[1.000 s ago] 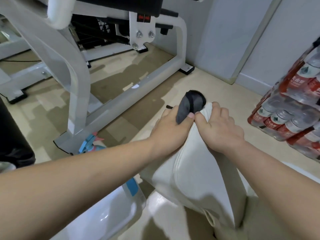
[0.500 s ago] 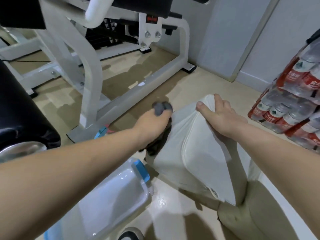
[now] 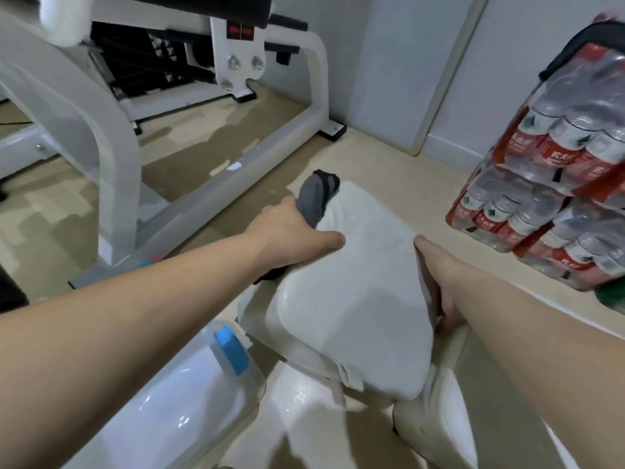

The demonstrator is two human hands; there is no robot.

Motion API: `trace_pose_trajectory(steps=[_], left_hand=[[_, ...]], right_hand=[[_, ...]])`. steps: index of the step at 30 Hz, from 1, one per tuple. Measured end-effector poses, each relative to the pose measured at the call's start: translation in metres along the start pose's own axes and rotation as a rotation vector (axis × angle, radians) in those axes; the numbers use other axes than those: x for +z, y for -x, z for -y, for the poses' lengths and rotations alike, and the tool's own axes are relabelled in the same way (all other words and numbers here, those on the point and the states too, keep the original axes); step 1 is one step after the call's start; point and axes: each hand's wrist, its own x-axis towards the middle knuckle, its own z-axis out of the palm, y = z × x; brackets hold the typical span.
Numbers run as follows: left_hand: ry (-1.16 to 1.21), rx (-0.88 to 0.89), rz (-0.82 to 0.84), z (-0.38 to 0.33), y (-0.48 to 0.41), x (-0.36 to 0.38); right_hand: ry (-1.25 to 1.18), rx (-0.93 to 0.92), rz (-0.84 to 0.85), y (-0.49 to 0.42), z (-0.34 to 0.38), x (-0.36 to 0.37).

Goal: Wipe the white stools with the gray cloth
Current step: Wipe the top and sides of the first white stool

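From the head view, the white stool (image 3: 355, 299) sits in the middle of the picture on the beige floor (image 3: 389, 157). Its padded seat is a rounded rectangle whose long axis runs away from the person, with the far end leaning a little to the left. The cover looks smooth and leather-like, with soft rounded corners and a stitched band across the near left side. The left hand (image 3: 287, 231) is closed on the gray cloth (image 3: 313, 198) at the seat's far left edge, its thumb lying flat on the top surface. A bunched end of the soft, creased cloth sticks up past the hand at the far corner, and a darker bit shows under the wrist. The right hand (image 3: 436, 275) holds the seat's right edge, thumb along the top rim and fingers tucked down the side, mostly hidden. Just beside the stool on the near left lies a glossy clear plastic box (image 3: 176, 411) with a blue clip (image 3: 233, 350). A white-painted metal frame (image 3: 111, 147) with bolts stands on the floor to the left. Shrink-wrapped bottle packs (image 3: 558, 164) with red labels are stacked on the right, well apart from the stool.
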Motion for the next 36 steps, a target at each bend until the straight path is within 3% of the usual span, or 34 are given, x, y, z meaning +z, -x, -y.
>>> trace_pose_trajectory(steps=[3, 5, 10, 13, 20, 24, 25, 27, 30, 33, 36], left_hand=[[0.183, -0.037, 0.005, 0.009, 0.000, -0.002], [0.337, -0.048, -0.043, 0.013, 0.007, 0.001], [0.453, 0.030, -0.213, 0.012, 0.030, -0.001], [0.454, 0.117, -0.257, 0.014, 0.049, 0.009], [0.402, 0.070, 0.042, 0.056, 0.081, 0.071], [0.305, 0.074, 0.223, 0.083, 0.059, 0.030], [0.348, 0.029, 0.176, 0.091, 0.050, 0.014], [0.393, -0.077, -0.069, 0.104, 0.034, -0.013], [0.295, -0.017, -0.458, 0.100, 0.015, -0.027], [0.237, 0.188, -0.417, 0.059, 0.016, -0.009], [-0.020, 0.378, -0.284, 0.018, 0.034, 0.024]], right_hand=[[-0.025, -0.040, 0.076, 0.000, -0.006, 0.010], [-0.176, -0.071, 0.131, 0.004, -0.003, 0.016], [-0.416, -0.120, -0.014, -0.008, 0.024, 0.016], [-0.399, -0.271, -0.099, 0.013, 0.053, 0.009], [-0.039, -0.453, -0.263, 0.017, 0.058, 0.016], [-0.001, -0.541, -0.235, 0.017, 0.055, 0.016], [0.024, -0.557, -0.229, 0.018, 0.054, 0.015], [0.083, -0.600, -0.214, 0.023, 0.052, 0.013], [0.161, -0.667, -0.167, 0.030, 0.052, 0.019], [0.235, -0.751, -0.177, 0.040, 0.055, 0.040], [0.326, -0.828, -0.185, 0.046, 0.060, 0.059]])
